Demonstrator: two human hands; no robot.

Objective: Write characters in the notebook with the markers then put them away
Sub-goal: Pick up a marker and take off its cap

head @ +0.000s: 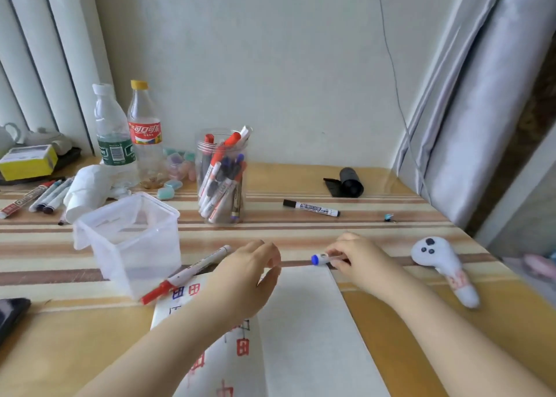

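An open notebook (301, 321) lies at the table's near edge, with red and blue characters on its left page. My right hand (358, 259) pinches a blue-ended marker (319, 259) at the notebook's top right corner. Over the left page hovers my left hand (249, 273), fingers loosely curled and holding nothing. A red-capped marker (185, 274) lies just left of it, partly on the notebook. A clear jar (222, 177) full of markers stands behind. A black marker (311, 207) lies on the table to the jar's right.
An empty clear plastic box (132, 240) stands at the left. Behind it are two bottles (129, 137), crumpled tissue (90, 189), several loose markers (39, 198) and a yellow box (27, 161). A white plush toy (442, 264) and a black roll (349, 183) lie at the right. A phone (12, 312) lies at the near left.
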